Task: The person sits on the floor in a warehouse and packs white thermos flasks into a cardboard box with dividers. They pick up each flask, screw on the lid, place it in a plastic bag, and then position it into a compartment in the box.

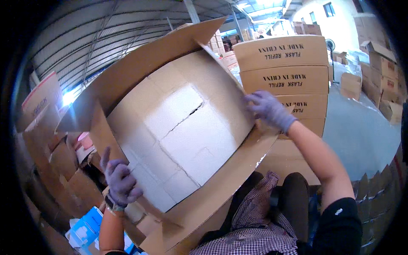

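Observation:
A large open cardboard carton point(212, 208) stands tilted in front of me, its flaps raised. Inside lies a flat brown cardboard layer point(182, 68) with a big whitish patch and a jagged split across it. My left hand point(121, 180), in a purple-grey glove, is by the carton's left flap point(104, 134), index finger stretched up and the others loosely bent. My right hand point(272, 111), gloved alike, reaches to the carton's right edge with fingers extended and slightly blurred. I see nothing held in either hand.
Behind my right hand rises a stack of closed brown cartons point(282, 78). More cartons point(382, 68) stand at the far right, near a fan point(330, 44). Cardboard pieces point(70, 182) crowd the left, with a blue-and-white package point(87, 225) below. My knees point(295, 187) are close to the carton.

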Available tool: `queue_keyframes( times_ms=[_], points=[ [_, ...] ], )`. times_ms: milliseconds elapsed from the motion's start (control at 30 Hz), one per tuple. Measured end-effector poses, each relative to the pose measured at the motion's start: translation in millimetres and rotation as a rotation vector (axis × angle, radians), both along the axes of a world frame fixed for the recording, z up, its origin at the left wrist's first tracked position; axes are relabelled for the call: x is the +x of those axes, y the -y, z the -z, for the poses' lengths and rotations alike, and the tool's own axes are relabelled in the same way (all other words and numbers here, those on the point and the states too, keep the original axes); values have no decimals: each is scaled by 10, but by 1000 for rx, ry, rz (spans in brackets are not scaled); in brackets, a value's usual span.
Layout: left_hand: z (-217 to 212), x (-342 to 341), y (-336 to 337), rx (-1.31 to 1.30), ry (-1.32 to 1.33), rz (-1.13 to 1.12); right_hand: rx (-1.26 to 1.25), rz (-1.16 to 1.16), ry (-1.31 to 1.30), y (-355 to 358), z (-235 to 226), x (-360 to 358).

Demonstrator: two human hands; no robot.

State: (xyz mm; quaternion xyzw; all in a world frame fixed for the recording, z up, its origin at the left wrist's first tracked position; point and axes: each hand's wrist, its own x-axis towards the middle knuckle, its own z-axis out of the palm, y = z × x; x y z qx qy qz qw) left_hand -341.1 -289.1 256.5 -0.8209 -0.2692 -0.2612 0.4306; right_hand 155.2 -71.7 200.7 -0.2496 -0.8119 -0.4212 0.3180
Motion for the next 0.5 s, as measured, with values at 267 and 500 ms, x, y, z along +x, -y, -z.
queue_keyframes(
  times_ms=[267, 500],
  points=[
    [223, -161, 1151, 64, 159, -223, -351, 629, -119, 572, -92, 497],
    [2, -20, 1354, 31, 259, -381, -675, 692, -159, 573, -438, -404]
  ],
)
